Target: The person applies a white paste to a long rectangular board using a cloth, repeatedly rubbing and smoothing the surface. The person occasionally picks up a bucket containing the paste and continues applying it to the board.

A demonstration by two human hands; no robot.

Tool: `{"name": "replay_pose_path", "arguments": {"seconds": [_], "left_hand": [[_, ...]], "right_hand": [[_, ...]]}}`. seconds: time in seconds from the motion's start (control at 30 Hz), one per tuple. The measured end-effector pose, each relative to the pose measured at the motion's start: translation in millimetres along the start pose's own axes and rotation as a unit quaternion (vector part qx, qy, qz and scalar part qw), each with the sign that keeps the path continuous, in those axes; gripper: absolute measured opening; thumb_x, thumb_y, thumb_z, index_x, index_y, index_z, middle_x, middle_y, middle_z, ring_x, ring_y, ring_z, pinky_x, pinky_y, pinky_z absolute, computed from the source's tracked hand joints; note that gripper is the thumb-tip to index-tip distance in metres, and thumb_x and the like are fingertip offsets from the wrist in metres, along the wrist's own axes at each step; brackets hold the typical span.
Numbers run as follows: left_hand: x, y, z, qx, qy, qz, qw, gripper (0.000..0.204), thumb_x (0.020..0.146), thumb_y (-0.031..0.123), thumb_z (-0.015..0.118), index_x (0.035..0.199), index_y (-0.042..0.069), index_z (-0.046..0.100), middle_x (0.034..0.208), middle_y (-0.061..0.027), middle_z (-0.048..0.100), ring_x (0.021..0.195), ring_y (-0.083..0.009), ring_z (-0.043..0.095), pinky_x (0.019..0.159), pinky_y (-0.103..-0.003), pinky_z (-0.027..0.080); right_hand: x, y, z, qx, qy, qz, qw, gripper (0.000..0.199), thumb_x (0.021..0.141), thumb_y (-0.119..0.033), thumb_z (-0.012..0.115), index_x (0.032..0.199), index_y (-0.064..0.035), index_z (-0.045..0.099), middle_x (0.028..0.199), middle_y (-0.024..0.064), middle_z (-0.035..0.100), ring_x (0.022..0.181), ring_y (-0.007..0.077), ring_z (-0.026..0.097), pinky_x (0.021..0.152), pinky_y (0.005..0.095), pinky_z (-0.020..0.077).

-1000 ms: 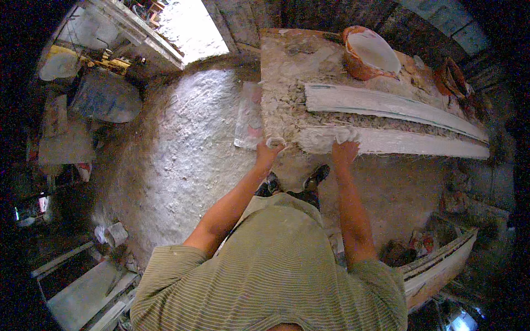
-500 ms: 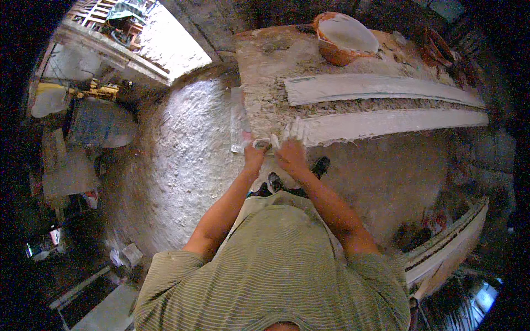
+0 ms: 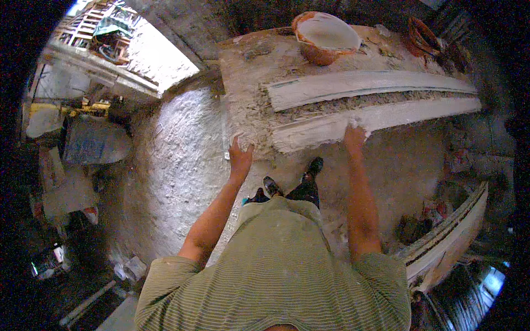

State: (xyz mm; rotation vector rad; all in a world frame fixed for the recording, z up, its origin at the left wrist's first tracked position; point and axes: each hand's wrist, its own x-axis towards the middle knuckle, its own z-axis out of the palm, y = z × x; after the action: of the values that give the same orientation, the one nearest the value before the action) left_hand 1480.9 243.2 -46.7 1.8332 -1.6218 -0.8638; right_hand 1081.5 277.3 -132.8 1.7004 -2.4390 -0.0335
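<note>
In the head view, a person's two bare hands reach over the near side of a rough, crusted surface (image 3: 243,83). The left hand (image 3: 240,157) is at the near left corner, its thumb and fingers spread wide with a gap between them. The right hand (image 3: 354,137) is on the near strip (image 3: 408,115), at roughly the middle of the near edge; whitish paste covers its fingertips, so whether they grip anything cannot be told.

The near strip, long and white, runs along the near edge toward the right edge, its left end ragged. Behind it lies the far strip (image 3: 353,85), also long and white, with a narrow band of crumbly residue between the two. An orange bowl (image 3: 320,55) with pale contents stands at the far edge, and a second orange container (image 3: 424,37) tilts near the far right corner.

Dark shoes (image 3: 312,166) show on the floor (image 3: 182,149) below the near edge.
</note>
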Motion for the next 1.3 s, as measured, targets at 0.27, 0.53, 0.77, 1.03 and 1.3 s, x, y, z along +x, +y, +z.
{"name": "replay_pose_path", "arguments": {"seconds": [0.27, 0.53, 0.77, 1.03, 1.3], "left_hand": [[57.9, 65.7, 50.0, 0.216, -0.367, 0.322, 0.846, 0.069, 0.101, 0.045, 0.057, 0.157, 0.011, 0.036, 0.147, -0.0334, 0.046, 0.130, -0.0489, 0.052, 0.110, -0.052, 0.044], [79.0, 109.0, 90.4, 0.328, -0.516, 0.425, 0.667, 0.086, 0.102, 0.062, 0.047, 0.166, 0.016, 0.013, 0.169, -0.0280, 0.012, 0.153, -0.0471, 0.023, 0.123, -0.055, 0.029], [73.3, 152.4, 160.1, 0.327, -0.531, 0.385, 0.680, 0.088, 0.102, 0.063, 0.045, 0.163, 0.006, 0.020, 0.165, -0.0333, 0.019, 0.152, -0.0496, 0.023, 0.125, -0.055, 0.023], [63.6, 199.0, 242.2, 0.260, -0.447, 0.522, 0.679, 0.076, 0.104, 0.054, 0.044, 0.153, -0.003, 0.036, 0.161, -0.0358, 0.025, 0.148, -0.0498, 0.031, 0.123, -0.052, 0.029], [36.7, 289.0, 391.5, 0.227, -0.404, 0.527, 0.713, 0.075, 0.104, 0.061, 0.039, 0.147, 0.002, 0.050, 0.162, -0.0321, 0.029, 0.150, -0.0457, 0.031, 0.124, -0.051, 0.028]], "right_hand": [[-25.6, -107.5, -75.8, 0.193, -0.140, -0.041, 0.970, 0.033, 0.096, -0.031, 0.055, 0.106, -0.0074, 0.075, 0.113, 0.0248, 0.069, 0.115, 0.0464, 0.062, 0.100, 0.0641, 0.0470], [23.9, 42.1, -44.7, 0.154, -0.057, 0.059, 0.985, 0.035, 0.097, -0.032, 0.054, 0.102, -0.0056, 0.077, 0.114, 0.0258, 0.069, 0.118, 0.0486, 0.060, 0.101, 0.0648, 0.0454], [17.1, 57.7, -41.2, 0.275, -0.112, 0.130, 0.946, 0.046, 0.095, -0.035, 0.059, 0.118, 0.0040, 0.067, 0.130, 0.0318, 0.059, 0.125, 0.0494, 0.054, 0.109, 0.0587, 0.0406], [41.0, 51.2, 11.7, 0.265, -0.224, 0.166, 0.923, 0.062, 0.093, -0.037, 0.059, 0.134, 0.0095, 0.060, 0.146, 0.0341, 0.051, 0.136, 0.0484, 0.049, 0.116, 0.0535, 0.0384], [95.1, 266.2, 161.5, 0.037, -0.022, 0.171, 0.984, 0.046, 0.096, -0.040, 0.058, 0.123, -0.0047, 0.068, 0.128, 0.0279, 0.063, 0.117, 0.0489, 0.061, 0.099, 0.0609, 0.0488]]}}
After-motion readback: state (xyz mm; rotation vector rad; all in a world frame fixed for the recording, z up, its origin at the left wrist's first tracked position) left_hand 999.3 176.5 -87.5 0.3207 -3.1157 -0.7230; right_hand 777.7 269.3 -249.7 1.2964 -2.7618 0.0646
